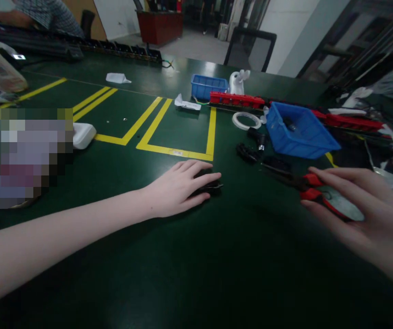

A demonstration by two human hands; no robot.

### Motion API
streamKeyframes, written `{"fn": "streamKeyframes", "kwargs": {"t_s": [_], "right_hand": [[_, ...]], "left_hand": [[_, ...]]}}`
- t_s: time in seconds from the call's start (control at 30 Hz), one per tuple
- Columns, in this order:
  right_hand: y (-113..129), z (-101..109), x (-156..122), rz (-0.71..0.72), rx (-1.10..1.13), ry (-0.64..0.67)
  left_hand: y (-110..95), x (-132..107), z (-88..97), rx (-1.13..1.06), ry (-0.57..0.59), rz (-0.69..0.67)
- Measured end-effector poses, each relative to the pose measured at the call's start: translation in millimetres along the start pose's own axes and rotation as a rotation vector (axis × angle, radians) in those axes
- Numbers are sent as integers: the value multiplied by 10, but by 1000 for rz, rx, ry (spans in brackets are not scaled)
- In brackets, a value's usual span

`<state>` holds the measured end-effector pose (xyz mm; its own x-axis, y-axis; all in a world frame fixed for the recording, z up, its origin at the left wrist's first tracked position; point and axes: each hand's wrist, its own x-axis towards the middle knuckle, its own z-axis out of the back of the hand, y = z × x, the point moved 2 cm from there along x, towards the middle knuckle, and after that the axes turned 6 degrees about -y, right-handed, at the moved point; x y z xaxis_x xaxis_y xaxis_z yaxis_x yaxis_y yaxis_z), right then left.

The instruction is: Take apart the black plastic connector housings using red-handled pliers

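Observation:
My left hand (182,189) lies palm down on the green table, its thumb and fingers closed around a small black part (212,186) that is mostly hidden under them. At the right, my right hand (367,214) grips a pair of red-handled pliers (299,183), whose dark jaws point left and look slightly blurred. Just beyond the jaws lie several black parts, among them a black piece with a metal end (258,138) and a black clump (247,153). A blue bin (301,132) stands behind the pliers with a small dark item inside.
Yellow tape lines (175,152) mark the table. A white tape roll (246,120), a smaller blue basket (209,87) and a long red strip (237,99) sit farther back. A white block (84,135) is at left. Another person's checked sleeve (55,18) shows at the far left.

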<state>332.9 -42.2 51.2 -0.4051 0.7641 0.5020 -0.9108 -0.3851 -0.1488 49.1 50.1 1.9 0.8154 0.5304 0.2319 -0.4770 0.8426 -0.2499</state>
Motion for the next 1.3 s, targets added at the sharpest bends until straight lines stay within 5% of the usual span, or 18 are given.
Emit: {"fn": "streamKeyframes", "kwargs": {"t_s": [0.2,0.47,0.73,0.97,1.13,1.3], "right_hand": [[166,-198,-490,0,228,51],[408,-261,-549,-62,446,57],[376,-236,-544,-109,524,193],[344,-182,-565,-130,493,292],[342,-212,-569,-180,477,278],[354,-215,-570,-193,433,254]], "left_hand": [[148,172,-5,85,21,40],[323,522,-32,232,8,33],[-177,1132,-105,196,-143,-219],[-451,1731,-454,233,-38,-286],[-437,1725,-505,165,-41,-279],[-544,1446,-373,-42,-51,-305]]}}
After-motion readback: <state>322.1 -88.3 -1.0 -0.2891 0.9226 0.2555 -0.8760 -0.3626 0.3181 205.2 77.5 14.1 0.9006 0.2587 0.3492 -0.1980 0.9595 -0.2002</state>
